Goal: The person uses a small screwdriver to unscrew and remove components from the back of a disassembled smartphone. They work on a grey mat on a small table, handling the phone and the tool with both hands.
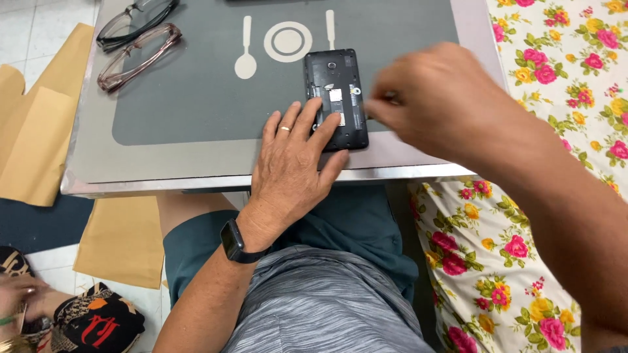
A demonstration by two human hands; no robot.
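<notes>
From the head camera I see my left hand [291,163] lying flat on the desk [196,163], grip released, fingertips pressing the lower left edge of a black phone [335,98] that lies face down with its back cover off. My right hand [435,101] hovers just right of the phone, blurred; its fingers look pinched together, but I cannot tell whether they grasp anything. Two pairs of glasses [137,39] sit at the desk's far left corner. A flowered cloth [556,72] lies to the right.
</notes>
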